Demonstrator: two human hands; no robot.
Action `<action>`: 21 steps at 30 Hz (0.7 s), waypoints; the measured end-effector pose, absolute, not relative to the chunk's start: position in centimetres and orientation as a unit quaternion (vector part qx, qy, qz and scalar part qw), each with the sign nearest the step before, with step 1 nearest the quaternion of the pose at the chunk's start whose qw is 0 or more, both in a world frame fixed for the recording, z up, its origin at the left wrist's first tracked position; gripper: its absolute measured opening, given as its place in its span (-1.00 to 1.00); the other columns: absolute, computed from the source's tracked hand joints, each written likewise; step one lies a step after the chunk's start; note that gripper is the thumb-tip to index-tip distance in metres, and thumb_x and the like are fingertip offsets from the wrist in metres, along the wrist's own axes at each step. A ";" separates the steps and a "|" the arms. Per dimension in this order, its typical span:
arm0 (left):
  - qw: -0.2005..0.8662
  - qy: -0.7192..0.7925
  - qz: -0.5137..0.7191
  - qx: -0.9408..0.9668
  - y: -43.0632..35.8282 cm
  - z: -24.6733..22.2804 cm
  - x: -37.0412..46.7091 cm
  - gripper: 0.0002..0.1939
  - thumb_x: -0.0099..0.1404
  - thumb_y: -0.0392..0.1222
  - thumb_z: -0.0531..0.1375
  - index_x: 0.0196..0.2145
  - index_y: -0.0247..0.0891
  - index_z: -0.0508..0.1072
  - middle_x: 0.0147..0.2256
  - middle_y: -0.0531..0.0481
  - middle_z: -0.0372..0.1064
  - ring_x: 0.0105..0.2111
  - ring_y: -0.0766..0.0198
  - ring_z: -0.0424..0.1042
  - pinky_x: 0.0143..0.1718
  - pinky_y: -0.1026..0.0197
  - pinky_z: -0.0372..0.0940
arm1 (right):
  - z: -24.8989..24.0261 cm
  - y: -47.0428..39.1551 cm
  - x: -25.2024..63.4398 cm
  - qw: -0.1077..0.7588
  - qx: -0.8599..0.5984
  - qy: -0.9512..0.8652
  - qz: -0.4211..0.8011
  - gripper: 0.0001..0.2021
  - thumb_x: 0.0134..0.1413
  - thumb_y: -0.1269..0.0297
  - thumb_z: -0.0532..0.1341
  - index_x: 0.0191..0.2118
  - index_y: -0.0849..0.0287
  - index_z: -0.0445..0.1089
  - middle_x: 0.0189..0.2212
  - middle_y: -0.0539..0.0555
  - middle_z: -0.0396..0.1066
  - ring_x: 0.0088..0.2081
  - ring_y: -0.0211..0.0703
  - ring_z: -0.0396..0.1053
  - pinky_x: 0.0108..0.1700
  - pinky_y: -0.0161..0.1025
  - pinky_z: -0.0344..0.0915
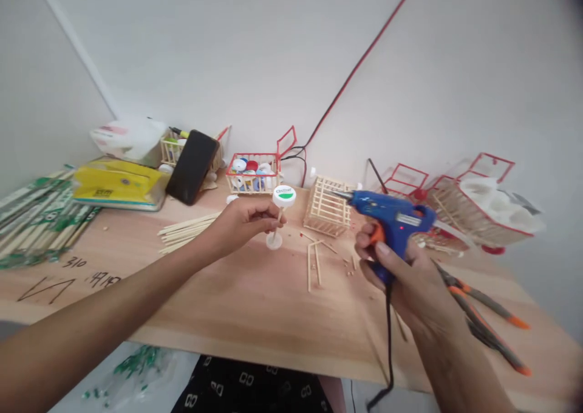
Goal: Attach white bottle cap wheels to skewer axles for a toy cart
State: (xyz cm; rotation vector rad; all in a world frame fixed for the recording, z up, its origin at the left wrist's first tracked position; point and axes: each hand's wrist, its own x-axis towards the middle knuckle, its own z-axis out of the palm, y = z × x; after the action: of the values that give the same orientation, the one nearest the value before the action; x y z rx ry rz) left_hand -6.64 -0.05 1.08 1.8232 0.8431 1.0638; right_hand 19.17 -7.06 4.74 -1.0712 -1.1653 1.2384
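My left hand point(248, 221) pinches a thin wooden stick point(277, 223) above the table's middle. A white cap with a green mark point(285, 196) is at the stick's top end, and a pale translucent disc point(274, 241) is at its lower end. On the right, my right hand point(401, 273) is wrapped round a blue glue gun point(387, 218) with an orange trigger, its nozzle pointing left. Behind the nozzle sits a crate of wooden sticks point(325, 209). Several loose sticks point(314, 264) lie between my hands.
A red-rimmed basket of bottle caps point(252, 173) stands at the back. Phone point(192, 166), yellow packet point(119, 182) and wrapped sticks point(40, 218) are at left. At right are pliers point(487, 316) and a red-edged basket point(483, 212). The gun's black cord point(388, 334) hangs over the front edge.
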 end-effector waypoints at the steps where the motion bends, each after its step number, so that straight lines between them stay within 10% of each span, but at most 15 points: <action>1: 0.422 0.338 0.431 0.723 0.0 0.9 -7.0 -0.90 0.21 -0.26 0.18 -0.36 -0.32 0.49 -0.41 0.03 0.44 -0.43 0.39 0.39 -0.37 0.36 0.30 | 4.4 -6.6 18.5 0.520 -0.431 -0.505 0.538 -0.74 -0.03 0.13 0.32 -0.22 0.12 0.41 -0.34 0.05 0.34 -0.50 -0.35 0.17 -0.66 -0.45 0.03; 12: 0.446 0.372 0.407 0.705 0.3 0.2 -8.3 -0.91 0.20 -0.32 0.15 -0.40 -0.31 0.46 -0.38 0.01 0.48 -0.37 0.33 0.45 -0.36 0.34 0.31 | -0.3 -5.4 19.1 0.254 -0.526 -0.680 0.442 -0.50 0.17 -0.14 0.01 -0.39 0.24 0.36 -0.71 -0.05 0.16 -0.65 -0.30 0.08 -0.58 -0.32 0.01; 21: 0.464 0.394 0.418 0.674 0.3 -0.1 -7.9 -0.93 0.17 -0.30 0.19 -0.39 -0.31 0.49 -0.37 0.01 0.50 -0.36 0.33 0.46 -0.34 0.33 0.32 | -0.9 -6.1 17.6 0.260 -0.551 -0.747 0.267 -0.59 0.20 0.02 0.03 -0.57 0.16 0.26 -0.64 -0.02 0.26 -0.59 -0.26 0.19 -0.55 -0.34 0.12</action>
State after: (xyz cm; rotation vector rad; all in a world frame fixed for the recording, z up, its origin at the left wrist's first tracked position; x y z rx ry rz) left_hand -7.94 0.28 -0.06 1.6575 0.9685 1.0277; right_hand 17.58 -6.08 -0.87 -1.4918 -2.0243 0.7234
